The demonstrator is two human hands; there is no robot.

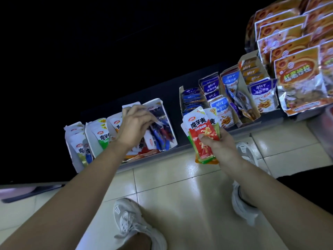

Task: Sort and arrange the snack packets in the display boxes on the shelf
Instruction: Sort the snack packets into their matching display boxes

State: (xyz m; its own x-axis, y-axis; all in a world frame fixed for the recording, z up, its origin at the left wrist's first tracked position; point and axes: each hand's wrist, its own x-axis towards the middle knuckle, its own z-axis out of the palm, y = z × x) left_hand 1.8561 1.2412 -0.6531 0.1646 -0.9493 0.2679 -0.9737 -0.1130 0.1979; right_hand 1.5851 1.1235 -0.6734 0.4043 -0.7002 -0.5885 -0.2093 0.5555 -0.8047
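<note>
Left hand (134, 127), grip unclear, reaches into the jumbled white cardboard display box (163, 111), mid-frame; right hand (219, 143), just right, clutches upright red-and-white foil snack packets (200, 127).

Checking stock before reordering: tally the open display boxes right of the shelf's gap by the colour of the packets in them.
Blue-packet boxes: 3
Orange-and-blue box: 1
Total: 4
</note>
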